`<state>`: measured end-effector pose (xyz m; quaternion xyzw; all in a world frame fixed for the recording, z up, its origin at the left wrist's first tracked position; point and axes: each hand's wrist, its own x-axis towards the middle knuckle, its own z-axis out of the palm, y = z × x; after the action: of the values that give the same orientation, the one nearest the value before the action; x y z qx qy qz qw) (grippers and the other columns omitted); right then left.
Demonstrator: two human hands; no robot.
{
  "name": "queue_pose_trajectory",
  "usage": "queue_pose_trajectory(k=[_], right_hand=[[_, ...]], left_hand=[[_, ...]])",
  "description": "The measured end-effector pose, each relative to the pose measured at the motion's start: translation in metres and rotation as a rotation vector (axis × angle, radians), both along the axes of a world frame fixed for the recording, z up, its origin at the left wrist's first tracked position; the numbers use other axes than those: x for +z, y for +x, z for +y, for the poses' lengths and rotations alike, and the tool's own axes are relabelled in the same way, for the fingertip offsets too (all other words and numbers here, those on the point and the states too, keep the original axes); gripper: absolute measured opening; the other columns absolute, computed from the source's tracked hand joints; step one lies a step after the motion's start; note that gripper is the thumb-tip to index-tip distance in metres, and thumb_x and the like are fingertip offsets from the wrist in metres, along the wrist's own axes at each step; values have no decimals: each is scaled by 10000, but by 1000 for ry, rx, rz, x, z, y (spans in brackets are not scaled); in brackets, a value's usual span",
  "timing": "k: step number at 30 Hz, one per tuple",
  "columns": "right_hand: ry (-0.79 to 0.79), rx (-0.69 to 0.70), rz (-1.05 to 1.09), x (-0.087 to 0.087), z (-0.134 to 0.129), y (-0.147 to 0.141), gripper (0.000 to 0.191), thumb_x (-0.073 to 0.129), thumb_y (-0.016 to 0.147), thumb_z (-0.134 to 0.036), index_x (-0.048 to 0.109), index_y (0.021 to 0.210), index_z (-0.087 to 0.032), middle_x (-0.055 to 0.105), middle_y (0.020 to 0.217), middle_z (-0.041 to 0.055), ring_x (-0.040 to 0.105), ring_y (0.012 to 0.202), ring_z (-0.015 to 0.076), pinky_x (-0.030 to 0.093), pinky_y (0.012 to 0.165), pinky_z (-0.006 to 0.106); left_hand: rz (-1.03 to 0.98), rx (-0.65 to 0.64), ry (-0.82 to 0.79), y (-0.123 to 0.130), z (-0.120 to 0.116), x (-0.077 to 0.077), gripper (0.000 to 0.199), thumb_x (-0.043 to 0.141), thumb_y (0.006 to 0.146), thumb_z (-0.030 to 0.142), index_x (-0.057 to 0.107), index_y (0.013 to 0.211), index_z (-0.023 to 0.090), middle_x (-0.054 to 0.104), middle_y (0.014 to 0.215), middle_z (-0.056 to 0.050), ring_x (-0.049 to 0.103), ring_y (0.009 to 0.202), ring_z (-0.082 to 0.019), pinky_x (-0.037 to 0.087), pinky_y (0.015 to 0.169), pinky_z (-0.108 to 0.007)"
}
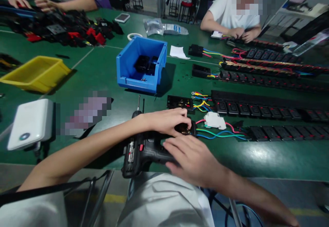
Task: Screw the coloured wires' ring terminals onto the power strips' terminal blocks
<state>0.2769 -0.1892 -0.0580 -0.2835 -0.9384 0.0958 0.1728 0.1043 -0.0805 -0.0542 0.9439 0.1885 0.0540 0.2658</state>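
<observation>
The box (pixel 193 130) is sitting on the table (pixel 100 76); I'm resting my left hand (pixel 171 121) over it, unable to tell if it's pinching, and holding my right hand (pixel 194 155) by the drill (pixel 131 156), thumb and fingers apart. I'm judging the box stiff, light, best held by its sides.

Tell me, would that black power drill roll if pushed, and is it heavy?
The black power drill probably wouldn't roll far: its handle sticks out sideways. It's likely heavy for its size, given the thick body. Its back sits at the table's edge, so it might tip off.
</observation>
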Motion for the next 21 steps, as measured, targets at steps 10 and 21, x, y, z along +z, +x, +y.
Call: queue_pose_trajectory(k=[10, 21], right_hand=[[-19, -252, -286, -16, -26, -73, 616, 518, 867, -310, 362, 1401, -45, 571, 1088, 167, 542, 960, 268, 490, 768, 401], [-318, -203, 98, 0, -94, 48, 691, 667, 726, -327, 394, 1357, -265, 649, 993, 39, 624, 864, 185, 506, 734, 297]], left_hand=[[-34, -27, 32, -2, -1, -6, 396, 642, 830, 453, 608, 1137, 205, 490, 1029, -60, 506, 952, -193, 396, 842, -270], [-14, -18, 22, -3, -2, -6, 418, 666, 810, 438, 594, 1136, 187, 470, 1029, -60, 494, 950, -194, 385, 850, -260]])
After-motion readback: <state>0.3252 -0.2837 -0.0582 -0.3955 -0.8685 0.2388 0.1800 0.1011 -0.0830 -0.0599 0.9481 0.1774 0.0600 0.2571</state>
